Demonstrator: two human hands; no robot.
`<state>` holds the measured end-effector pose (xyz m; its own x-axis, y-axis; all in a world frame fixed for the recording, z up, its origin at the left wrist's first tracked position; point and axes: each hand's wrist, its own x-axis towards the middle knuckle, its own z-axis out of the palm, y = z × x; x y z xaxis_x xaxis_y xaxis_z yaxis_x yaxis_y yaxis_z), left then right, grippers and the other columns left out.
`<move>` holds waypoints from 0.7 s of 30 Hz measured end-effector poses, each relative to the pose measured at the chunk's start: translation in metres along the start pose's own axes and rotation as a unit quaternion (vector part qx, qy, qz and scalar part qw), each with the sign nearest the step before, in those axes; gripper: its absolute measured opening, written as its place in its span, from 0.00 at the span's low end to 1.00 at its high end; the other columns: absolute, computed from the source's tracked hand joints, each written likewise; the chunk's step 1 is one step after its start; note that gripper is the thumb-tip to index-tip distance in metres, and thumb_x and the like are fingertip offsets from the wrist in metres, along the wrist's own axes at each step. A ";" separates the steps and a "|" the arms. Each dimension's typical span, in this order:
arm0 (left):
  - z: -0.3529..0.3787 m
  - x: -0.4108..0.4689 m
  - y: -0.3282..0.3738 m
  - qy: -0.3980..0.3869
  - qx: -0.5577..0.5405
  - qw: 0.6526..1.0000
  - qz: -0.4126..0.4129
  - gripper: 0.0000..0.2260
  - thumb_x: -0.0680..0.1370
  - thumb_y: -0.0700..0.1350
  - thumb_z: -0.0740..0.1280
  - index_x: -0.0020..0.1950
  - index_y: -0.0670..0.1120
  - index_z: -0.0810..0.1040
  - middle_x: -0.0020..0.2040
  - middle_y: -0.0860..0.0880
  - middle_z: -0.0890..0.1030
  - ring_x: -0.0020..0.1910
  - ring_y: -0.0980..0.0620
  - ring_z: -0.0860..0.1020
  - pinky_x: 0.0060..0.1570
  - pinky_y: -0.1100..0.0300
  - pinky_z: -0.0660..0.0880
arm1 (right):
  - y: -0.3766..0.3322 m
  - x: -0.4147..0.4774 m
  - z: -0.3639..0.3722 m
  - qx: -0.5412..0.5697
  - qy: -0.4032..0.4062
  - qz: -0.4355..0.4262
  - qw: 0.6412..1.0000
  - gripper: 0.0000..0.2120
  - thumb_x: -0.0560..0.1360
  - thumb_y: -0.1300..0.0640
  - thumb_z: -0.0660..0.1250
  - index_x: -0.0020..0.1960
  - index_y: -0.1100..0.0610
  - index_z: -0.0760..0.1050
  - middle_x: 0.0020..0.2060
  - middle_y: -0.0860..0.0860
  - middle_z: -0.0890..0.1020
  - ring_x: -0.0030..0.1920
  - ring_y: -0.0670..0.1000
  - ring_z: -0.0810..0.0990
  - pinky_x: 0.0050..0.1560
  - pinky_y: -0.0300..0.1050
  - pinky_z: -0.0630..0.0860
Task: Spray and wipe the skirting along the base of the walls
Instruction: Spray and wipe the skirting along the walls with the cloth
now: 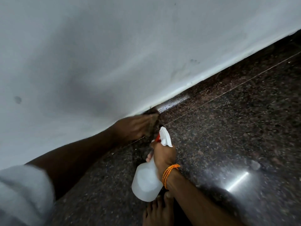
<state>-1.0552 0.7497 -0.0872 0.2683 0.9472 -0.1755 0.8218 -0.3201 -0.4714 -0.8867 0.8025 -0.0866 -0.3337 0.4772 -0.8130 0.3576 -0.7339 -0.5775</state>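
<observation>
A dark granite skirting [219,82] runs diagonally along the base of the white wall [114,54]. A wet, shiny patch [174,101] shows on it just right of my left hand. My left hand [135,128] presses a dark brown cloth [154,118] against the skirting where it meets the wall. My right hand [164,155] grips the neck of a translucent white spray bottle [146,181] with a white and red trigger head [164,137], nozzle pointing towards the skirting. An orange thread band circles my right wrist.
The polished dark granite floor [228,144] fills the right and lower part of the view, with a light glare at the lower right. My bare foot [158,211] stands just below the bottle. A grey sleeve [21,193] shows at the lower left.
</observation>
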 end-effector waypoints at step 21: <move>-0.079 -0.200 -0.003 -0.120 -0.075 0.988 -0.061 0.19 0.79 0.42 0.56 0.60 0.35 0.81 0.64 0.37 0.79 0.64 0.41 0.78 0.60 0.48 0.77 | 0.028 -0.052 0.042 -0.059 -0.159 0.002 0.986 0.11 0.75 0.68 0.67 0.56 0.71 0.78 0.21 0.57 0.75 0.20 0.54 0.73 0.26 0.44 0.75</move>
<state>-1.0717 0.5632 0.0177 0.0504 0.9414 -0.3334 0.9104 -0.1806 -0.3723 -0.8957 0.7366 -0.0571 -0.5817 0.2855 -0.7617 0.4516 -0.6654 -0.5943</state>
